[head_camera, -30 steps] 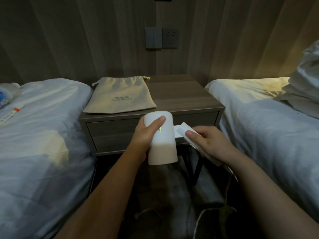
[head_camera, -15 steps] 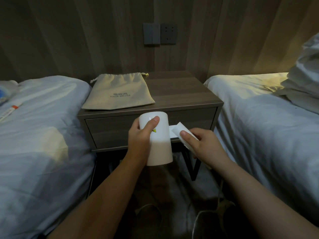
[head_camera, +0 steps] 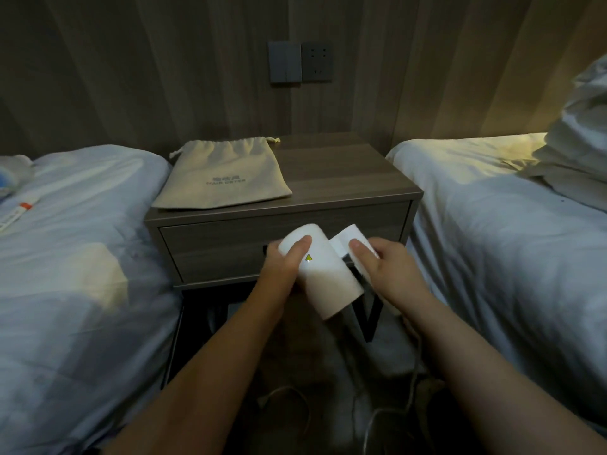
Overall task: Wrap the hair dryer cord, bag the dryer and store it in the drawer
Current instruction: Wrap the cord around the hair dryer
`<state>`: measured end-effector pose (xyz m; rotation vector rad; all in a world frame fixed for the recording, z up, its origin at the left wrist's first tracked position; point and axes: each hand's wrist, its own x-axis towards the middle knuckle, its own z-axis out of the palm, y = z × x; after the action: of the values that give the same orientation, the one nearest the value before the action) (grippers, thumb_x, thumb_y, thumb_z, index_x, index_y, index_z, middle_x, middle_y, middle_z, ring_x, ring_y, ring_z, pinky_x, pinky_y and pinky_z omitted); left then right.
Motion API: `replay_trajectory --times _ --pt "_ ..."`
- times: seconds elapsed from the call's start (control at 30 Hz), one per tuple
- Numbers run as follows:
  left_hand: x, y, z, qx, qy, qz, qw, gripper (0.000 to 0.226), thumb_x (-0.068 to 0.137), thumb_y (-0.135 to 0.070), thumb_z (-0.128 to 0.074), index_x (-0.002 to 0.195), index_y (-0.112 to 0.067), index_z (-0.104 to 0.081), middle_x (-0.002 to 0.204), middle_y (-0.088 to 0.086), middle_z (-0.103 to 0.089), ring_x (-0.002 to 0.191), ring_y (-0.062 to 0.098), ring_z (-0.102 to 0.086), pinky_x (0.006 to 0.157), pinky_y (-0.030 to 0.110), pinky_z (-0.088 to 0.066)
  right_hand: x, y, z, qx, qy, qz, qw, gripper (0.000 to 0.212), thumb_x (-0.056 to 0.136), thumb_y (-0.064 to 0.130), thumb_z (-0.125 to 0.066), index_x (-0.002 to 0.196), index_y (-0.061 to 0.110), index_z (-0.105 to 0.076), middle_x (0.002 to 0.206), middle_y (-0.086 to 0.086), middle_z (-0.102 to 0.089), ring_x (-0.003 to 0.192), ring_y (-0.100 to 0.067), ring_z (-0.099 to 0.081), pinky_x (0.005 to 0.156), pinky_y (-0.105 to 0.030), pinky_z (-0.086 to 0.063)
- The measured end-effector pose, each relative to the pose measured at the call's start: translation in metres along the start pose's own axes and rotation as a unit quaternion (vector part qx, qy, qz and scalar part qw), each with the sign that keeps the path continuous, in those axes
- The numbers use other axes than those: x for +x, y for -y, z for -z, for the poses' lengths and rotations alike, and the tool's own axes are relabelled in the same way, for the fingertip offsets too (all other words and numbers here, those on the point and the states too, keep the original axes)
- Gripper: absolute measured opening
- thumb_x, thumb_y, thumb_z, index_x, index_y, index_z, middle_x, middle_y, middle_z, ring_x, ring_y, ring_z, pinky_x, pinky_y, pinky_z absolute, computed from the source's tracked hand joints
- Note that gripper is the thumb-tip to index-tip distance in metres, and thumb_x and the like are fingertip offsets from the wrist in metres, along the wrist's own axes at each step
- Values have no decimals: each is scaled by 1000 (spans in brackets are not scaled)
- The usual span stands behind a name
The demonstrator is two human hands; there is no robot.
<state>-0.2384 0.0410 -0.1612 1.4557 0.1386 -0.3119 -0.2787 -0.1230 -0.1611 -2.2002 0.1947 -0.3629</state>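
Left hand (head_camera: pixel 281 269) clasps white cylindrical plastic hair dryer (head_camera: pixel 326 284); right hand (head_camera: pixel 392 272) grasps its hinged handle (head_camera: pixel 352 237). Shell rigid, smooth, probably slippery: hold barrel. Thin white cord (head_camera: pixel 413 385) limp, dangling.

White hair dryer (head_camera: pixel 323 277): barrel tilted, handle angled to its right, held in the air just in front of the closed drawer (head_camera: pixel 230 247). Its cord (head_camera: pixel 414 372) hangs loose to the floor, unwrapped. Beige drawstring bag (head_camera: pixel 223 178) lies flat on the nightstand (head_camera: pixel 345 172) top, left half.

2 hands (head_camera: pixel 281 268) (head_camera: pixel 392 274) | 1 hair dryer (head_camera: pixel 325 279) | 1 bag (head_camera: pixel 223 178) | 2 beds (head_camera: pixel 82 274) (head_camera: pixel 492 218) | 1 nightstand (head_camera: pixel 345 172)
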Motion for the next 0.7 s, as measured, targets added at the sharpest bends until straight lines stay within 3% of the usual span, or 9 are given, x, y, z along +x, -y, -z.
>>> replay_trajectory --times 0.07,0.13,0.2,0.23,0.33,0.47,0.57,0.7 --pt "3 -4 7 190 68 -89 975 59 82 -33 -67 133 -28 -38 126 3 -50 104 19 -54 90 43 -51 4 -1 18 -77 4 40 996 32 88 49 -50 94 22 -65 82 3 -66 80 -17 -60 67 -32 -45" --pt "6 -3 16 399 115 -223 882 79 73 -34 -74 140 -32 -32 140 -3 -41 123 17 -43 103 43 -42 6 0 36 -180 26 74 981 30 87 52 -51 96 26 -62 85 3 -63 81 -19 -57 69 -34 -43" --pt "5 2 18 502 156 -321 788 94 67 -35 -79 144 -32 -26 147 -6 -34 134 14 -31 111 43 -32 6 2 48 -263 58 98 958 28 86 54 -51 90 28 -58 81 4 -59 79 -19 -55 64 -33 -38" --pt "2 4 15 521 175 -333 766 97 65 -35 -81 144 -31 -25 149 -5 -32 136 14 -28 113 43 -29 6 2 52 -281 71 106 951 29 85 55 -51 88 27 -58 80 4 -59 79 -20 -56 64 -33 -37" --pt "-1 12 7 565 201 -326 731 95 60 -35 -83 139 -31 -32 145 -6 -35 132 14 -32 108 39 -33 4 6 56 -287 109 119 944 35 84 57 -51 95 26 -63 82 4 -62 79 -18 -57 63 -32 -40" --pt "-5 15 7 588 209 -328 709 75 61 -38 -83 123 -25 -43 128 -3 -47 114 10 -43 89 26 -41 0 18 46 -324 159 148 921 39 85 60 -48 104 29 -62 89 4 -64 84 -17 -58 67 -32 -42" --pt "-5 12 13 585 193 -338 712 66 62 -39 -82 115 -23 -46 121 -4 -51 108 10 -49 81 22 -41 -3 23 43 -338 137 175 915 43 85 61 -46 109 29 -61 97 2 -67 90 -19 -61 75 -35 -48" --pt "-1 9 16 557 184 -380 715 70 61 -42 -80 121 -25 -49 121 -4 -52 109 11 -51 87 30 -48 -1 22 46 -353 55 194 914 50 79 67 -47 109 29 -61 99 1 -69 89 -20 -61 72 -35 -50"
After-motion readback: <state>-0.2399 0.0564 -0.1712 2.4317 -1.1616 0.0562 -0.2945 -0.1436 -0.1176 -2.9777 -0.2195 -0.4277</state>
